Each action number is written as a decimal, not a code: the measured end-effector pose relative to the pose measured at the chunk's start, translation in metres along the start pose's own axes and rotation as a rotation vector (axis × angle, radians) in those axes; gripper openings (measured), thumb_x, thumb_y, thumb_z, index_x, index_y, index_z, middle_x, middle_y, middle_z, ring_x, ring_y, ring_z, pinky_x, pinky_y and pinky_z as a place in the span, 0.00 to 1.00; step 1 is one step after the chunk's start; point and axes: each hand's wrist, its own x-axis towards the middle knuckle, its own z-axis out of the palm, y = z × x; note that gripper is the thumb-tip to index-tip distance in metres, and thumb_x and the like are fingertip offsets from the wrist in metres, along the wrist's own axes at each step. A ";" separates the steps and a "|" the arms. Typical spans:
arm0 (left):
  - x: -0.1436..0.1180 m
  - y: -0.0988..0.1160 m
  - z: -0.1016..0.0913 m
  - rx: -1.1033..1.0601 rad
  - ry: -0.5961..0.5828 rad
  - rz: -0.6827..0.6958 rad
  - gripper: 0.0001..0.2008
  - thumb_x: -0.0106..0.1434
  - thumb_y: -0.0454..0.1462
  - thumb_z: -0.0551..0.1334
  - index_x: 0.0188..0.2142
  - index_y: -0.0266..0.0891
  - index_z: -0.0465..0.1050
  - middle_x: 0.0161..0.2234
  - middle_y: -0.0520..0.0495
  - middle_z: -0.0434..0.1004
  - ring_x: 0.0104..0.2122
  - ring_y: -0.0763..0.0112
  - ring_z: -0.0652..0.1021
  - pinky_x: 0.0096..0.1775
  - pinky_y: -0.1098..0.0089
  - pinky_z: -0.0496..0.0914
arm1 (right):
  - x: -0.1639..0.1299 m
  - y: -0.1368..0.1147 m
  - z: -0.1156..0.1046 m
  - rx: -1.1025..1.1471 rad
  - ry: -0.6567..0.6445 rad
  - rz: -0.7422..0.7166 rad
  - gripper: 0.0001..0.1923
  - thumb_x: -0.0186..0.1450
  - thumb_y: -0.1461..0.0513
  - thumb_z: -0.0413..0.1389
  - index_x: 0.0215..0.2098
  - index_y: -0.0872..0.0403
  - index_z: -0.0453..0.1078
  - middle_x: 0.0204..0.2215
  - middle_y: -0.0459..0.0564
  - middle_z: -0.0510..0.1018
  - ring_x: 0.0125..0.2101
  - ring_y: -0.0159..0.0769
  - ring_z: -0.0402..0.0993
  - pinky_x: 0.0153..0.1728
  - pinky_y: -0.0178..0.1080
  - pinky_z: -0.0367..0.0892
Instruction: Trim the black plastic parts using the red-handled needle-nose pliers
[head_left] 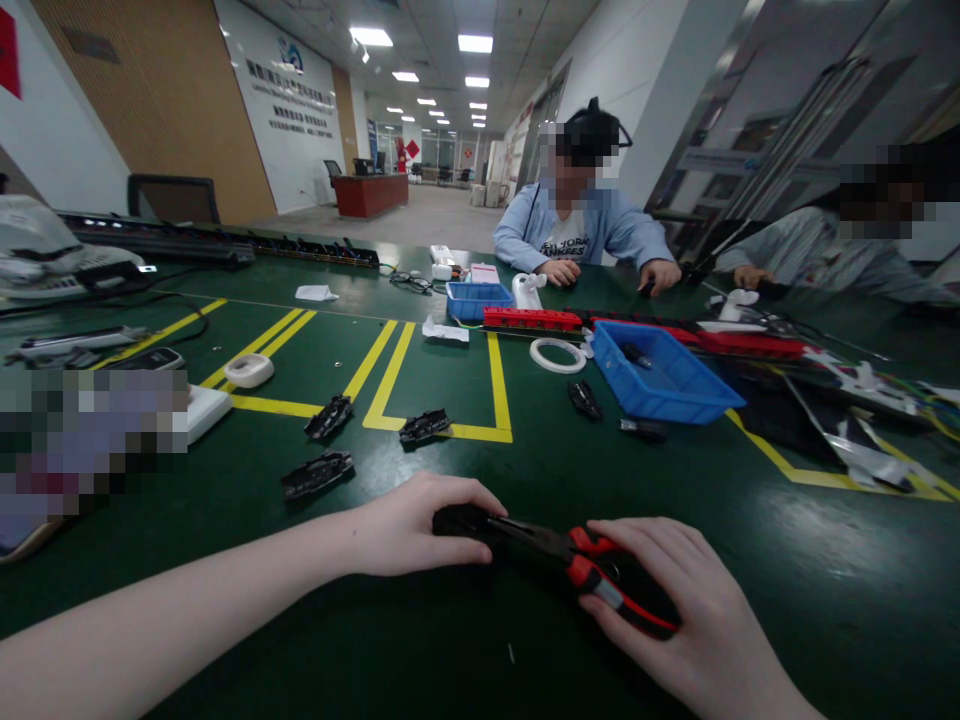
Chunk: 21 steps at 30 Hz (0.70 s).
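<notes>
- Large blue bin [679, 385] sat on the green bench [225, 600], right of centre; one small dark part lay inside it (could not tell what kind).
- Smaller blue bin [474, 298] stood further back, near the co-worker in the light-blue top [581, 235]; contents hidden by its wall.
- Left hand [416, 525] lay palm-down at bench centre front, forearm coming in from lower left, fingers curled tight over a small black part [457, 520], pinning it to the bench.
- Right hand [675, 610] came in from lower right, fingers wrapped round the red-and-black handles of the pliers [570, 560]; the tool's dark nose pointed left and met the black part under the left hand.
- Pliers: slim dark metal nose, glossy rubbery grips. Lay low, almost flat to the bench.
- Four matching black moulded parts, flat and jagged-edged, lay loose on the bench: [328, 417], [424, 427], [317, 473], [585, 399], all well apart from the hands.
- Yellow tape lines [495, 385] marked boxes on the matte green surface.
- White tape ring [557, 355] lay just left of the large bin; a long red strip [532, 319] lay behind it.
- White rounded case [248, 370] sat at left, on the yellow lines.
- Co-worker's hands rested on the far edge of the bench.
</notes>
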 end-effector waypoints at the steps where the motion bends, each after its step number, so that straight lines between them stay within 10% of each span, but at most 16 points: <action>1: 0.000 0.000 0.000 0.001 0.004 -0.001 0.16 0.64 0.37 0.65 0.51 0.42 0.71 0.43 0.49 0.77 0.41 0.68 0.77 0.42 0.70 0.69 | 0.001 0.000 0.000 -0.011 0.004 -0.014 0.23 0.60 0.53 0.60 0.52 0.48 0.66 0.42 0.49 0.79 0.43 0.42 0.75 0.43 0.46 0.69; 21: 0.001 -0.005 0.002 0.196 0.035 0.051 0.15 0.65 0.40 0.64 0.52 0.45 0.70 0.47 0.49 0.77 0.49 0.62 0.74 0.55 0.59 0.59 | 0.002 0.001 0.000 -0.068 0.023 -0.028 0.24 0.59 0.52 0.60 0.52 0.47 0.67 0.44 0.50 0.79 0.47 0.46 0.74 0.52 0.54 0.63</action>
